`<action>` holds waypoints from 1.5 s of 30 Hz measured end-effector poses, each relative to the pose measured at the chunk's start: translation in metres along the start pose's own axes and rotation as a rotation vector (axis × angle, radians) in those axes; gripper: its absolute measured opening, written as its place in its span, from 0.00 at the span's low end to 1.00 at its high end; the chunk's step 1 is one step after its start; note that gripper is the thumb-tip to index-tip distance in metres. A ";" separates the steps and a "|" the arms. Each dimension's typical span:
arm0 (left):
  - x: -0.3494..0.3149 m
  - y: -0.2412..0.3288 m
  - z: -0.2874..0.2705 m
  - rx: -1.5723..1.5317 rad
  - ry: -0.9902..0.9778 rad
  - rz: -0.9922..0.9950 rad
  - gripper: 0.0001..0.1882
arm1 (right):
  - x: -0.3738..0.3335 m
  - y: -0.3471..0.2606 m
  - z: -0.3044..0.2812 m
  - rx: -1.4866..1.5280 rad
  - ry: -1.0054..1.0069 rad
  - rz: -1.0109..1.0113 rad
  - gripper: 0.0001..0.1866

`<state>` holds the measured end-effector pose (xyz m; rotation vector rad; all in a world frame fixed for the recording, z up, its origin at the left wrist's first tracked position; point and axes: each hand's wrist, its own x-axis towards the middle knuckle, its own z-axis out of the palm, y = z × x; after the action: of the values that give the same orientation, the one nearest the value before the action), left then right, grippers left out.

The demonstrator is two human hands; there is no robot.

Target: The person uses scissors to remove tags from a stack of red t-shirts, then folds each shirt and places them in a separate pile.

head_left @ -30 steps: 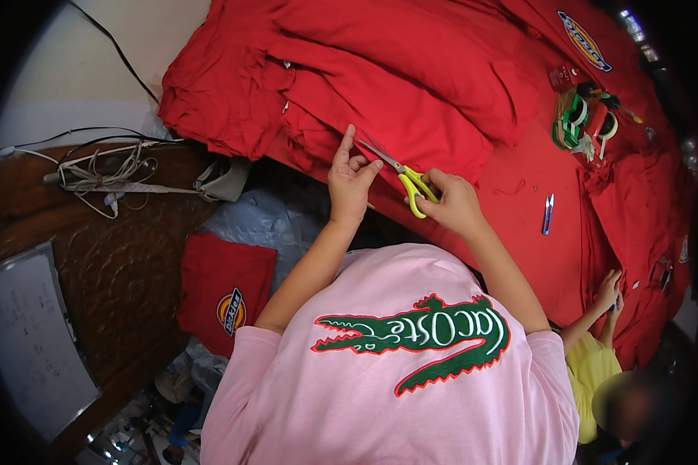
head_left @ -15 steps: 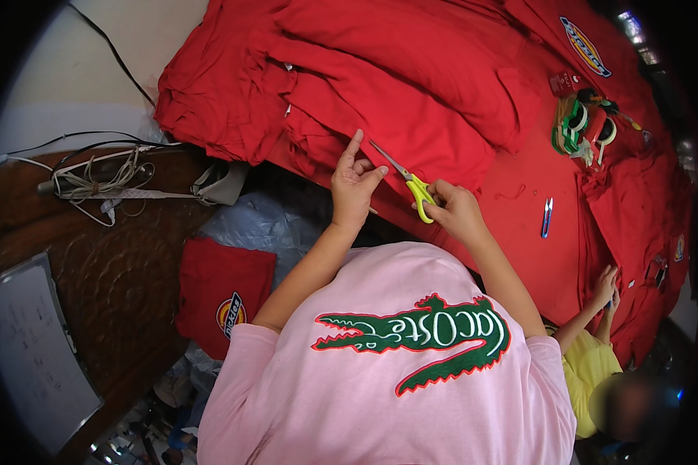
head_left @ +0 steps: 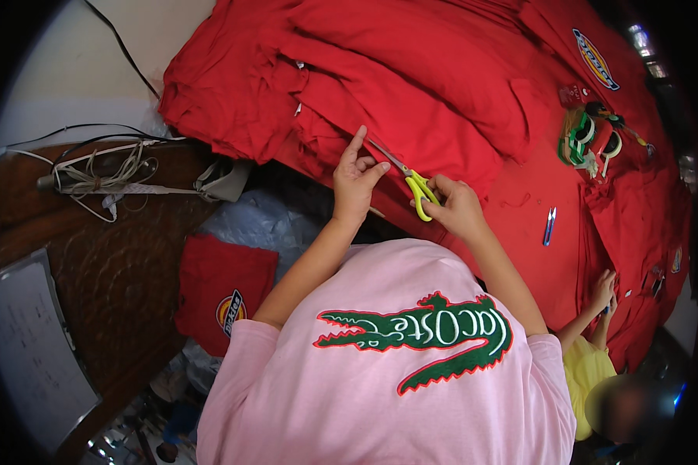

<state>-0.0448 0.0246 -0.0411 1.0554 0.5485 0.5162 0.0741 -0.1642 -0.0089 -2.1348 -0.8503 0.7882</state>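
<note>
- We see a heap of folded red garments [head_left: 411, 85] covering the far half of the desk, its near edge running just ahead of both hands; flatter red cloth [head_left: 535, 232] spreads to the right with open room on it.
- Our left hand [head_left: 354, 180] rests on the edge of the red fabric, forefinger stretched upward, the other fingers [head_left: 374, 165] loosely curled and pinching the cloth.
- Our right hand [head_left: 457, 208] grips the yellow-green scissors [head_left: 411, 184], fingers wrapped tight through the handles; the blades point up and left toward the left hand, only narrowly parted, tips at the fabric beside the forefinger.
- A small blue clip-like tool [head_left: 548, 225] lies apart on the flat cloth to the right; a cluster of green and white tape rolls [head_left: 585, 139] sits farther back.
- To the left, bare dark wood [head_left: 77, 256] carries a bundle of pale cables [head_left: 101, 174].
- At the lower right, another person's hand [head_left: 603, 288] touches the cloth's near edge.
</note>
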 end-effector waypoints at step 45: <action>0.162 0.032 -0.093 -0.227 0.043 0.061 0.39 | 0.060 -0.026 0.018 0.386 -0.082 0.078 0.10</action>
<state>0.0137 0.2019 -0.0755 0.8482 0.4845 0.6408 0.0883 -0.0983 -0.0156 -1.8116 -0.6004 0.9972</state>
